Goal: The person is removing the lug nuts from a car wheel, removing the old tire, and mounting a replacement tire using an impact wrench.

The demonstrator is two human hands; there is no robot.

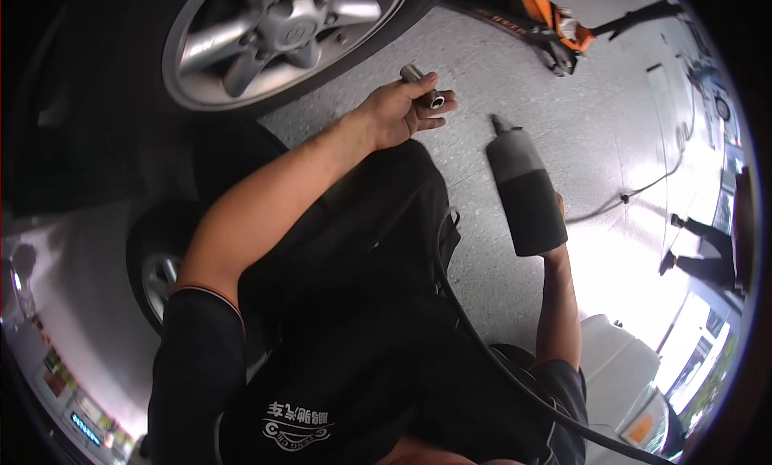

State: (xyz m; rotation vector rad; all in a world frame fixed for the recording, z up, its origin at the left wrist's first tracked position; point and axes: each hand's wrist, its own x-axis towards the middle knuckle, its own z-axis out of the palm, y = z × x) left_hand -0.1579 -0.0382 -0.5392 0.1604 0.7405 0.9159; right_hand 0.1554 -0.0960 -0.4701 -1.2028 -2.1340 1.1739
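Observation:
In my left hand [396,115] is a metal deep socket [412,73], pinched by the thumb, its hollow end tilted toward me. The other fingers of that hand stick out past it. My right hand [555,253] grips a black and grey impact wrench [527,195], slightly blurred, and is mostly hidden behind the tool's body. The wrench's narrow drive end points up and left, toward the socket but apart from it. Just beyond my left hand stands a car wheel [293,26] with a silver spoked rim.
An orange and black jack [535,10] lies on the speckled floor [474,63] at the far side. A dark hose [490,356] crosses my right side. Another wheel [157,276] is at the left, a white car [619,352] at the lower right. A person [716,240] stands farther right.

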